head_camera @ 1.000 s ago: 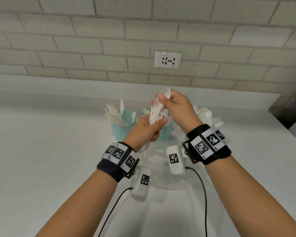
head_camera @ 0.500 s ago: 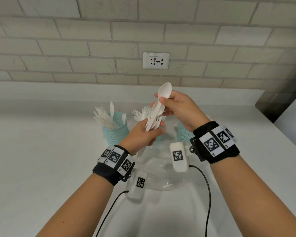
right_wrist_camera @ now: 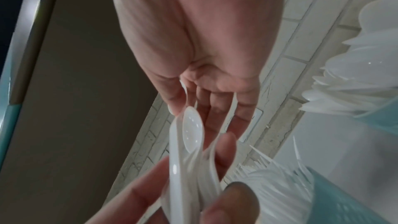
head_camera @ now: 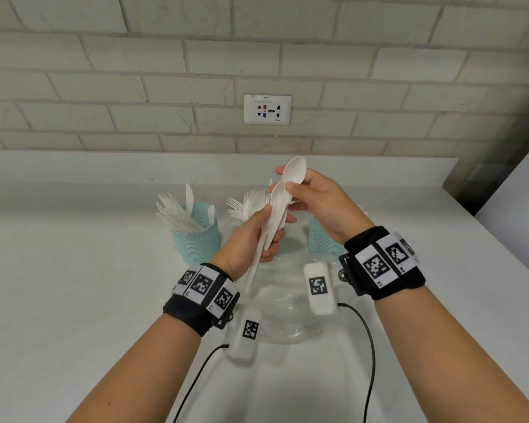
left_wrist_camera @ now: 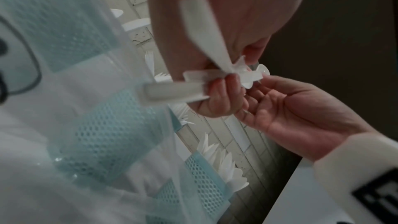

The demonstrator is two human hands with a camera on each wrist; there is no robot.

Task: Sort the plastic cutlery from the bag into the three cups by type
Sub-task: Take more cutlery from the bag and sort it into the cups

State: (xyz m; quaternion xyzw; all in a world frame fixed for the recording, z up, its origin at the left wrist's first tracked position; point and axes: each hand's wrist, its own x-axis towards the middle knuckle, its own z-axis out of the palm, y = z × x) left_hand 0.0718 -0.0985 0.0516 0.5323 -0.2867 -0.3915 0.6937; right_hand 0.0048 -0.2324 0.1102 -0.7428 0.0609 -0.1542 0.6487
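My left hand (head_camera: 269, 227) grips a bunch of white plastic cutlery (head_camera: 271, 221) by the handles, above the clear bag (head_camera: 287, 303). My right hand (head_camera: 290, 181) pinches the bowl of the top spoon (head_camera: 294, 170) between thumb and fingers; the right wrist view shows that spoon (right_wrist_camera: 192, 130) close up. Behind stand three teal mesh cups: the left cup (head_camera: 196, 242) holds knives, the middle one's forks (head_camera: 245, 206) show past my left hand, and the right cup (head_camera: 321, 239) is mostly hidden by my right wrist. Its spoons (right_wrist_camera: 355, 91) show in the right wrist view.
The white counter (head_camera: 74, 270) runs back to a brick wall with a socket (head_camera: 268, 109). A dark corner edge (head_camera: 486, 184) bounds the counter at the right. Two white sensor boxes with cables (head_camera: 318, 285) hang under my wrists.
My right hand keeps its pinch on the top spoon and has eased it a little away from the bunch, so a second spoon bowl shows below. My right wrist now covers the spoon cup.
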